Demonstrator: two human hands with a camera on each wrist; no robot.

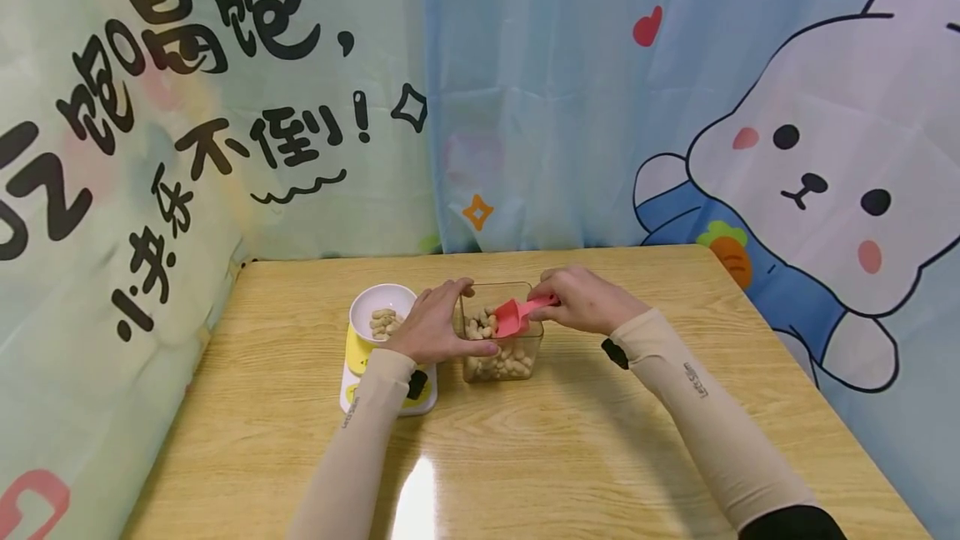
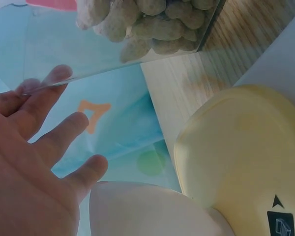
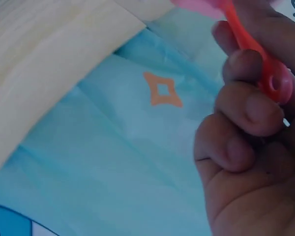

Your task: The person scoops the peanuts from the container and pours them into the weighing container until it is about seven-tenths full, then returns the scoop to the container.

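My left hand [image 1: 431,327] steadies a clear plastic container [image 1: 536,350] by its left side, thumb along the near rim and fingers over the far part. In the left wrist view its first fingertips [image 2: 57,73] sit on the rim while the other fingers stretch out free. Unshelled peanuts [image 1: 501,362] fill the lower part of the container. My right hand [image 1: 588,300] grips the handle of a small pinkish-red scoop [image 1: 512,319], held tilted over the container with its blade down among the peanuts. The handle's end [image 3: 280,88] shows between curled fingers in the right wrist view.
Left of the container, a white bowl [image 1: 363,307] with several peanuts [image 1: 384,322] stands on a yellow and white kitchen scale [image 1: 357,350], partly hidden by my left hand and wrist. Printed curtains [image 1: 525,148] rise behind the wooden table [image 1: 600,457] and along its left side.
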